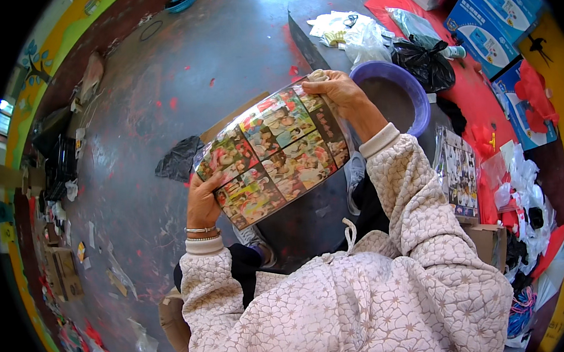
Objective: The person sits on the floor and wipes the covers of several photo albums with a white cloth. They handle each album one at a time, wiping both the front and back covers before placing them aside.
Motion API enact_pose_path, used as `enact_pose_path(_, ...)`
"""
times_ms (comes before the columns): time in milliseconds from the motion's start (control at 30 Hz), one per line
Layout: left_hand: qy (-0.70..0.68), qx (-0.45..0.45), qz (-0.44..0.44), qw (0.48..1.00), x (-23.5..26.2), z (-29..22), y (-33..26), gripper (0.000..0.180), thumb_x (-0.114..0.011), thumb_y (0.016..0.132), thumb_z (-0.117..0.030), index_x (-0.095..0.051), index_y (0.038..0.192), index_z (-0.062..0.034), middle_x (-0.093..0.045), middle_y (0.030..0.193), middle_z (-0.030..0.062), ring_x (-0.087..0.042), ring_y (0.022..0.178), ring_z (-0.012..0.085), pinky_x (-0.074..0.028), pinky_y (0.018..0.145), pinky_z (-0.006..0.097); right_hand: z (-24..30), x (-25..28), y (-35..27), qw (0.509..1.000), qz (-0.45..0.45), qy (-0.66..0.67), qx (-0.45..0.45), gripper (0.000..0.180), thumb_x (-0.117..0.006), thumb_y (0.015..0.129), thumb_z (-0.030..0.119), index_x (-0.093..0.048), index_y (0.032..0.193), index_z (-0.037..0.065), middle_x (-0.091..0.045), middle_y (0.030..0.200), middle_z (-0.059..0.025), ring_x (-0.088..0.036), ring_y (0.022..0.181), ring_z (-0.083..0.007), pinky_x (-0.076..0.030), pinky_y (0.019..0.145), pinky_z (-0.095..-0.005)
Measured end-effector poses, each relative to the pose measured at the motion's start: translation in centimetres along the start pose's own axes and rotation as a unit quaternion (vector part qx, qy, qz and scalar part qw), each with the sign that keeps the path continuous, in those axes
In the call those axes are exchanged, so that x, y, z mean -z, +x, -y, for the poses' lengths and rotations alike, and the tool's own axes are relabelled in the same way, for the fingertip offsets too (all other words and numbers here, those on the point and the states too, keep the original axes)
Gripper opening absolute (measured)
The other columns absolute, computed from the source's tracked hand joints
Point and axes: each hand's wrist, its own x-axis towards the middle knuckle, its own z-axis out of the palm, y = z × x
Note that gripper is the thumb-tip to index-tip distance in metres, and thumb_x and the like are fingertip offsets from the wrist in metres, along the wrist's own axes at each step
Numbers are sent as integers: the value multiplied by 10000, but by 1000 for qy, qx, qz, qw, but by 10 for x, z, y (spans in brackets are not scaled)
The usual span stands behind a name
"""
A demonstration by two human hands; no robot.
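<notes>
A glossy sheet of printed photos (274, 153), with a shiny see-through edge, is stretched tilted in front of me above the floor. My left hand (203, 198) grips its left end, thumb lying over the printed face. At the upper right corner my right hand (345, 93) pinches the sheet, its fingers closed. A small whitish crumpled bit (317, 76) shows by the right fingertips; what it is I cannot tell. Similar photo sheets (460, 175) lie to the right of my right forearm, on or beside a cardboard box (489, 243).
A purple basin (420, 94) stands just beyond my right hand. Black plastic bags (423, 65), white plastic and blue boxes (481, 34) crowd the right side. Dark crumpled plastic (177, 160) lies on the floor left of the sheet. Cartons (62, 273) and scraps line the left wall.
</notes>
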Motion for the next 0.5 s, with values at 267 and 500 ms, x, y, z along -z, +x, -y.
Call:
enact_pose_path(267,73,-7,-139,988,26,-2,17,356,-481,873,-249,-446,1148,-24,-553,1084,141,-566,927,217,-479,785,342,37,-27,-18,954,-100,-56,278,34,-602,762,12,-599,794,23,-627,742,-80,-607,632,-153,-490,596,-265)
enact_pose_path(500,-213,114,254,937,-58,-7,10,648,-413,820,-572,-362,1276,-114,-390,1277,160,-415,1133,367,-374,888,551,-13,-102,-51,614,102,-576,530,200,-627,610,61,-589,802,103,-569,740,-43,-573,681,-165,-462,567,-280)
